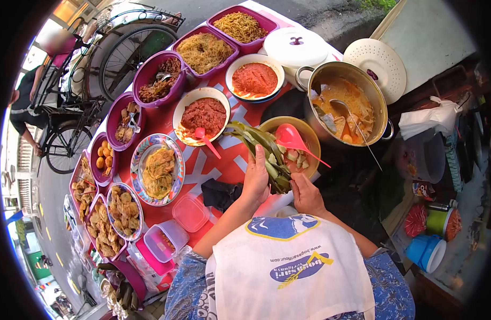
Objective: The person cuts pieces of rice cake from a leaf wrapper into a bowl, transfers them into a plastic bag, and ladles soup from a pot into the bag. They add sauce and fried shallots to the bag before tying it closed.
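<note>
Long green leaf strips with a wrapped bundle lie between my hands, over the near edge of a tan bowl. My left hand is closed around the left side of the leaves, thumb pointing up. My right hand pinches at their lower right end, its fingertips partly hidden. Pale cut pieces show beside the leaves in the bowl, and a pink ladle rests across it. Left of the leaves, a red spoon stands in a bowl of red sambal.
A large pot of orange curry with a metal ladle stands at the upper right. Purple tubs of noodles and plates of fried food line the left. A person is near a bicycle. Plastic containers are at far right.
</note>
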Available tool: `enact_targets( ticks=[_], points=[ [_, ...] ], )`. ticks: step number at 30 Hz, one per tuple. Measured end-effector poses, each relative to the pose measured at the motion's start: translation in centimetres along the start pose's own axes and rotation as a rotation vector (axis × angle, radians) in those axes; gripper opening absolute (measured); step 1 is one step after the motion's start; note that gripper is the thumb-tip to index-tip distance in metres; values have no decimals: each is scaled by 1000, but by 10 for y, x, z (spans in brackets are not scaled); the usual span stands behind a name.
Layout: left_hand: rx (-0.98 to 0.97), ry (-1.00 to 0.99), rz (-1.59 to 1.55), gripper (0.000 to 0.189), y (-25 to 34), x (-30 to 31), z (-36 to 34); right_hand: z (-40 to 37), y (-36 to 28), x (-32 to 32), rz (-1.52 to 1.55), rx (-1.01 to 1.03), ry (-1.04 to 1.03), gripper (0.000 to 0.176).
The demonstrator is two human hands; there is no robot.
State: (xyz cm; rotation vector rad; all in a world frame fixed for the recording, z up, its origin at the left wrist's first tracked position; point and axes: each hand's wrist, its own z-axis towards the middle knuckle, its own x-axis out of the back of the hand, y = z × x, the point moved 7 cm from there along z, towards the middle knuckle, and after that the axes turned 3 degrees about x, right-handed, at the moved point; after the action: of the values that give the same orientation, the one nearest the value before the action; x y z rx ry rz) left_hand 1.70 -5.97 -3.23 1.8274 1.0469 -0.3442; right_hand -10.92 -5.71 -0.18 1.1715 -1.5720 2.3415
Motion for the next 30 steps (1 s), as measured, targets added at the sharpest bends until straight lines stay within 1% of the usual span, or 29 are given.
enact_targets(
  ticks=[2,3,5,9,11,12,13,15,16,17,19,20,22,23,25,26,28,30],
  points=[
    [-77,47,97,47,3,4,1,1,-3,3,-3,-32,42,16],
    [-89,39,101,47,2,6,8,6,0,3,-2,-22,52,16],
    [-70,36,164,46,-3,11,10,6,2,6,-41,-100,35,14],
    [-2,5,158,46,2,8,2,16,9,32,-34,-134,98,12],
    [134,-44,117,46,-1,7,0,20,5,40,27,14,28,10],
    [156,-40,120,47,0,9,1,22,-3,47,11,107,4,9],
    [161,-35,121,47,3,10,1,25,0,53,14,102,2,9],
    [269,-85,119,47,2,6,-1,28,-7,50,-30,289,-207,9],
    [276,-77,136,48,3,5,-2,31,-11,53,-123,362,-208,9],
    [274,-76,139,48,3,5,-2,34,-12,55,-121,364,-205,9],
    [266,-90,144,46,2,5,-2,36,-16,57,-272,399,-178,11],
    [265,-87,148,46,3,5,-3,36,-16,55,-268,399,-175,11],
    [285,-86,124,45,4,2,-6,38,-13,64,-206,295,13,8],
    [282,-83,127,45,4,2,-7,37,-14,65,-202,298,15,8],
    [258,-99,121,43,4,2,-8,31,-19,60,-130,339,-83,8],
    [261,-97,127,43,5,2,-9,31,-18,59,-126,335,-79,8],
    [214,-63,235,42,8,3,-10,29,-19,52,-172,368,-93,8],
    [218,-38,227,41,11,0,-12,31,-18,53,-174,357,-71,7]
  ],
)
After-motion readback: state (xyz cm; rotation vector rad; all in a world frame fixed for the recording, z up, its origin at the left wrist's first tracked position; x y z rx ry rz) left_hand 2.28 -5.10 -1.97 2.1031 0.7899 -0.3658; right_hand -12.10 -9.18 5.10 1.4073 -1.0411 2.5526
